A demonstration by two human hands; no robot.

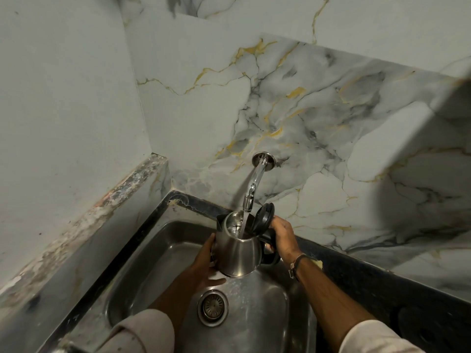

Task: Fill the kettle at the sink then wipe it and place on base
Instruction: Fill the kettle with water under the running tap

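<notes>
A steel kettle [239,253] hangs over the steel sink [158,253] with its black lid [263,216] flipped open. Water runs from the chrome wall tap [254,182] straight into the kettle's mouth. My right hand [283,236] grips the black handle on the kettle's right side. My left hand [204,263] cups the kettle's body and bottom from the left. The kettle's base and any cloth are out of sight.
The sink drain [212,307] lies below the kettle. A dark counter [369,281] runs to the right of the sink. Marble-patterned wall [293,110] stands close behind, and a worn ledge [102,212] borders the left side.
</notes>
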